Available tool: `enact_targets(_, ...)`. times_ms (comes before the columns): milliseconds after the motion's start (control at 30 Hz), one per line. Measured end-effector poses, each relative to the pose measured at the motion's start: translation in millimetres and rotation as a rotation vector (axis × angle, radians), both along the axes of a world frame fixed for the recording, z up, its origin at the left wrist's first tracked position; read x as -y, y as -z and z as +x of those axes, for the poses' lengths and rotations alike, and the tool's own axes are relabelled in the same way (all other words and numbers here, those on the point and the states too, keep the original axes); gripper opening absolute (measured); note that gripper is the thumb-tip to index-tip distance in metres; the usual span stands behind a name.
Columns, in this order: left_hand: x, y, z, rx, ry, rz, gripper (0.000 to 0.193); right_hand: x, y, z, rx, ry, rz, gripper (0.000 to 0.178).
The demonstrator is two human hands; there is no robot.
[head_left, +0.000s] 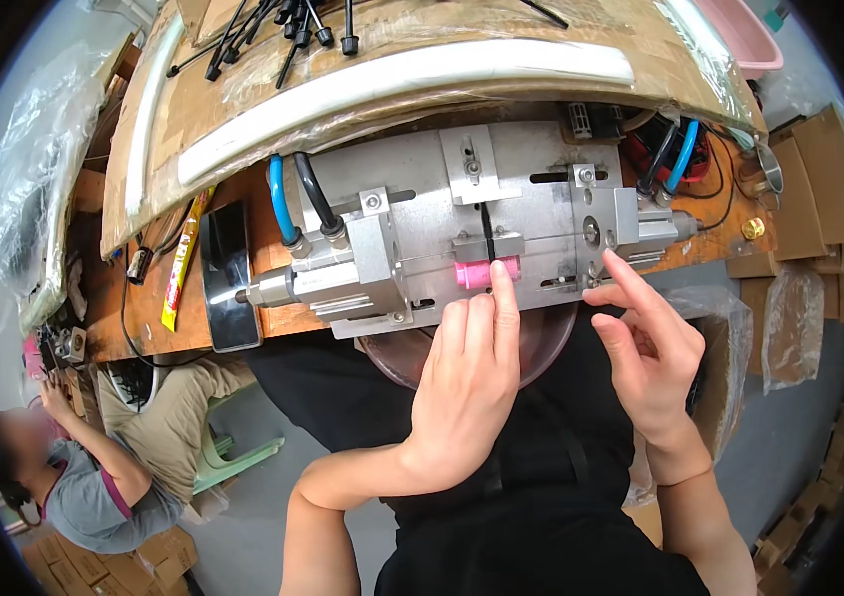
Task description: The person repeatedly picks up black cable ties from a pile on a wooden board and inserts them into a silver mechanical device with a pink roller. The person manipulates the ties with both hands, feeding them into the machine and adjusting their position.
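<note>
A metal clamping fixture (442, 219) with a pneumatic cylinder on each side lies in front of me on the workbench. A small pink cylindrical part (474, 274) sits at its middle, below a metal block. A thin black rod (487, 223) runs down through that block to the pink part. My left hand (466, 387) reaches over the near edge, its index finger stretched out onto the pink part and the other fingers slightly bent; its thumb is hidden. Beside the right cylinder, my right hand (655, 353) is raised with thumb and index finger apart, holding nothing visible.
Black rods with caps (293, 30) lie on the cardboard (362, 74) beyond the fixture. A phone (229, 273) and a yellow packet (183, 263) are at left. Blue and black hoses (283, 199) meet the cylinders. A bowl (546, 353) sits below the bench edge. Another person (94, 477) sits at left.
</note>
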State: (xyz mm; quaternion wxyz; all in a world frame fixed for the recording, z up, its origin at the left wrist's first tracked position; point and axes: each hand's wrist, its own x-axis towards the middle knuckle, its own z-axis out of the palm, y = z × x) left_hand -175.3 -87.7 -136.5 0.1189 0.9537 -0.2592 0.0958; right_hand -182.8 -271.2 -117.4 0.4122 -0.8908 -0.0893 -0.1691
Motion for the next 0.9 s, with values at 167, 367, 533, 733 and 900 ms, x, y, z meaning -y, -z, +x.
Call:
enact_targets(167,-5.9,-5.0,1.2,-0.077,0.023,-0.044,0.072,0.4,-7.7,8.2,0.029,-0.022,0.014,0.049)
enact_targets(367,-28.6,-60.5,62.7,0.234,0.036,-0.189,0.054,-6.1,-46.5,91.0,0.493,-0.017,-0.226,0.033)
enact_targets(533,-46.5,-87.7,177.0,0.334,-0.14,-0.153,0.017,-31.9,-82.5,210.6,0.66,0.043,-0.745,0.02)
enact_targets(733,-81.6,-108.8,174.7,-0.025,0.028,-0.218,0.013,4.6,-93.8,235.8,0.493,-0.427,-0.876,0.018)
enact_targets(900,-96.8,-114.4,159.3,-0.06,0.116,-0.278,0.02,10.4,-111.9,211.2,0.197,-0.527,-0.586,0.022)
